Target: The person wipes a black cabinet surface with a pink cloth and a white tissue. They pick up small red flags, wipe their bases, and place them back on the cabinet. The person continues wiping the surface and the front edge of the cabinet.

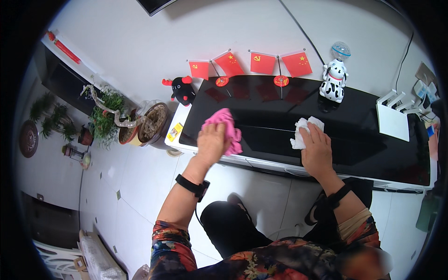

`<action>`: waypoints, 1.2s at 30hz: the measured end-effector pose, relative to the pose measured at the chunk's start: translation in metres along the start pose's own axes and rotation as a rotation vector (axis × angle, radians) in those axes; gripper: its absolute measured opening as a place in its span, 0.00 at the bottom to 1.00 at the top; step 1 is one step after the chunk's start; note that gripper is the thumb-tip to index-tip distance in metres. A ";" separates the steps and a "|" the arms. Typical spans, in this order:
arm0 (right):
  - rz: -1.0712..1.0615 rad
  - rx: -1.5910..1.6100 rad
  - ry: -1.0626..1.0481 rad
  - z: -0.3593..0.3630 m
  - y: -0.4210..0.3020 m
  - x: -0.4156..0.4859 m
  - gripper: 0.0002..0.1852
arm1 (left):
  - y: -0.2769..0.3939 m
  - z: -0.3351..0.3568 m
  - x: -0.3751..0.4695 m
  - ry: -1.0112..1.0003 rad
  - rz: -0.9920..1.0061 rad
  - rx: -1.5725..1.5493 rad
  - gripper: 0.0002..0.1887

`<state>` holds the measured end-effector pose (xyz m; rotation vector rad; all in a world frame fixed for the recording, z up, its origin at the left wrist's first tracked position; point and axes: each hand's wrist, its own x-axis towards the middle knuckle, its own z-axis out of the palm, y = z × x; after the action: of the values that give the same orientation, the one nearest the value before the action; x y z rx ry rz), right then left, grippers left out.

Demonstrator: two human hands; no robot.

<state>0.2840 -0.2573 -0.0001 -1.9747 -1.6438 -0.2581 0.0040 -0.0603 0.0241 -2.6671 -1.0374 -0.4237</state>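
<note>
A low cabinet with a glossy black top (pixel 280 148) and white drawer fronts stands before me. On its left part, my left hand (pixel 211 141) presses a crumpled pink cloth (pixel 226 127) against the surface. Further right, my right hand (pixel 317 150) holds a wad of white tissue or cloth (pixel 298 140) on the same top, fingers spread over it. Both palms face down, so their undersides are hidden. A thin pale line crosses the black surface between the two hands.
Along the back stand two pairs of small red flags (pixel 199 70) (pixel 296 64), a spotted dog figurine (pixel 333 82) and a white router (pixel 392 120). A black plush toy (pixel 182 91) and a yellow card (pixel 175 132) are at the left end, beside potted plants (pixel 152 122).
</note>
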 end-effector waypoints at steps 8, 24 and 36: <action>-0.021 -0.051 -0.035 0.002 0.001 -0.001 0.30 | 0.047 -0.018 0.003 -0.011 0.259 -0.121 0.29; -0.050 -0.072 -0.002 0.008 0.003 -0.003 0.29 | -0.090 0.028 -0.040 0.108 -0.589 -0.050 0.30; -0.035 -0.047 0.034 0.011 0.006 -0.005 0.27 | 0.002 0.002 -0.056 0.033 -0.341 -0.431 0.38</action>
<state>0.2860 -0.2566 -0.0130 -1.9661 -1.6667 -0.3441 -0.0335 -0.0958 0.0023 -2.8241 -1.5511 -0.8398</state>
